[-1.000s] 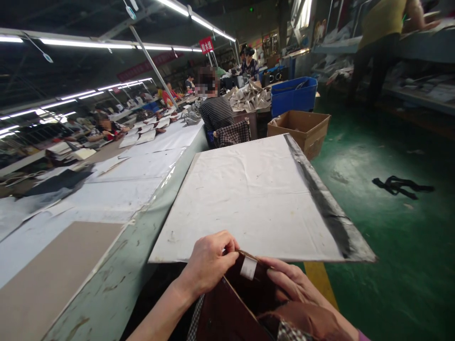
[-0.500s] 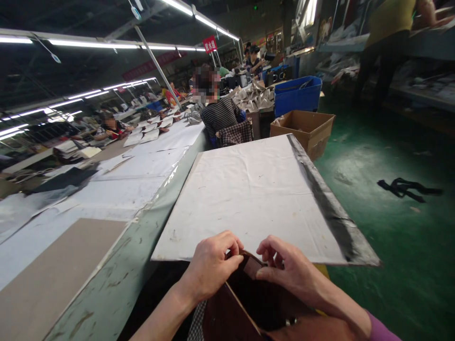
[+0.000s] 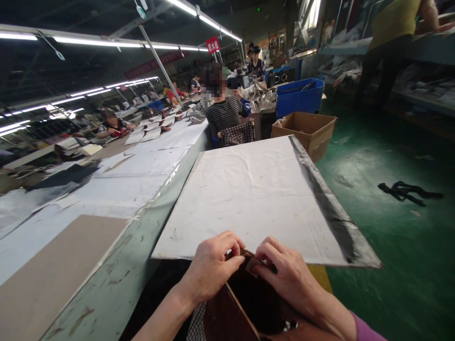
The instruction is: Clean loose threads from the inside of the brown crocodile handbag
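green-floored factory hall, long worktables running far. at the near edge, just before the white paper-covered board (image 3: 256, 194), the dark brown leather bag (image 3: 231, 317) gapes open. left hand (image 3: 213, 267) pinches its rim; right hand (image 3: 287, 279) has come up off the bag's side and now pinches the same rim, close beside it.

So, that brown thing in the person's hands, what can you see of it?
The brown bag looks like reddish-brown leather, its mouth open on a dark inside where a small shiny fitting shows. The left hand and right hand both pinch its top rim, fingertips nearly meeting. It is held just below the near edge of the white-covered board, with checked cloth beside it. Its lower part is out of frame.
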Available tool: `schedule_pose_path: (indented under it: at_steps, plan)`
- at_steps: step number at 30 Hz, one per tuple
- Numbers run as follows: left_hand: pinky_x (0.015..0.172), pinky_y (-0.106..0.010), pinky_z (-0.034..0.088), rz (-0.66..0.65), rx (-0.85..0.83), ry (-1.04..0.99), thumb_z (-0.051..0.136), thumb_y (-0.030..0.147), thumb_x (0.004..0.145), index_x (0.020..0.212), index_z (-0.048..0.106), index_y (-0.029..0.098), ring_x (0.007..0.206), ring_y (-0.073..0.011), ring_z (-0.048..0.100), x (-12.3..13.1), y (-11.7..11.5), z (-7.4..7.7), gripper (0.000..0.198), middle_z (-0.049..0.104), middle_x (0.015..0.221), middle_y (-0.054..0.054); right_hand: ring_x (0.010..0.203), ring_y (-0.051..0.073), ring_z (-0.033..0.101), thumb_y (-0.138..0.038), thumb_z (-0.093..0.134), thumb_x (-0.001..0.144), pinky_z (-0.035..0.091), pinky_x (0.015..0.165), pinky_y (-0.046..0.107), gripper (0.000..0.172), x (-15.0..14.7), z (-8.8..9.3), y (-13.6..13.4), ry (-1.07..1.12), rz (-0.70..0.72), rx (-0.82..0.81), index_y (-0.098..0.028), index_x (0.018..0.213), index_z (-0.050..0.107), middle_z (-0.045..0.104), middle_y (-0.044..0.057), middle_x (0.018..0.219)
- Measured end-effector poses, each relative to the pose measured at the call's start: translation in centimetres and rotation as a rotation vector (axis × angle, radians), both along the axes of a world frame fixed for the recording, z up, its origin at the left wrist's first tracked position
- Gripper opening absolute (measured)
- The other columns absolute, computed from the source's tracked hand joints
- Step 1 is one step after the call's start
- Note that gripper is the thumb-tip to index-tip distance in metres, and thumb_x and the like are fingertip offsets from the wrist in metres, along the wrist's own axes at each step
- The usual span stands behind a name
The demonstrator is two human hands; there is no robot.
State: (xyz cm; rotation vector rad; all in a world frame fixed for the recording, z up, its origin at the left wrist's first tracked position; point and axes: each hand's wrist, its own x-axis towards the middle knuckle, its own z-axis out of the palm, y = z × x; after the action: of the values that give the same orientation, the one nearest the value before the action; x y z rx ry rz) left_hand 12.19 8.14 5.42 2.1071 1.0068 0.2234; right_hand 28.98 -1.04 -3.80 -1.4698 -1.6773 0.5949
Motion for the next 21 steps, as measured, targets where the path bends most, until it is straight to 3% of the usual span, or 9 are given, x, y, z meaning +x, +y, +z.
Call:
schedule_pose_path:
  at_steps: [6,16,19,21]
  plan:
    - [0.078,-0.025,0.04,-0.042,-0.024,-0.05,0.06,0.005,0.077,0.067,0.055,0.019,0.085,-0.0118,0.058,-0.3,-0.2,0.3,0.018,0.064,0.089,0.005,0.078,0.012,0.054,-0.014,0.059,0.088,0.042,0.068,0.023,0.012,0.1,0.6,0.2,0.09,0.099,-0.04,-0.022,0.098,0.058,0.054,0.001,0.094]
    - [0.079,-0.025,0.041,-0.052,-0.02,-0.088,0.058,0.003,0.076,0.065,0.054,0.018,0.087,-0.013,0.057,-1.1,-1.1,0.7,0.019,0.064,0.094,0.003,0.076,0.012,0.049,-0.007,0.067,0.079,0.036,0.067,0.023,0.021,-1.4,1.6,1.1,0.068,0.144,0.05,-0.018,0.079,0.049,0.052,0.0,0.09]
    - [0.078,-0.027,0.045,0.015,-0.131,-0.123,0.062,0.019,0.085,0.085,0.06,0.02,0.091,-0.0159,0.06,-1.4,-1.3,1.2,0.002,0.066,0.097,0.0,0.076,0.012,0.051,-0.007,0.059,0.081,0.037,0.068,0.024,0.016,-1.6,1.0,1.0,0.206,0.146,-0.015,-0.019,0.078,0.048,0.054,-0.001,0.089]
    - [0.082,-0.029,0.049,0.091,-0.275,-0.269,0.061,0.034,0.09,0.109,0.055,0.022,0.102,-0.0191,0.061,-2.1,-1.4,1.4,0.023,0.065,0.11,-0.004,0.075,0.012,0.051,-0.014,0.057,0.084,0.038,0.069,0.025,0.013,-1.1,0.1,0.7,0.281,0.1,-0.078,-0.019,0.077,0.047,0.057,-0.001,0.086]
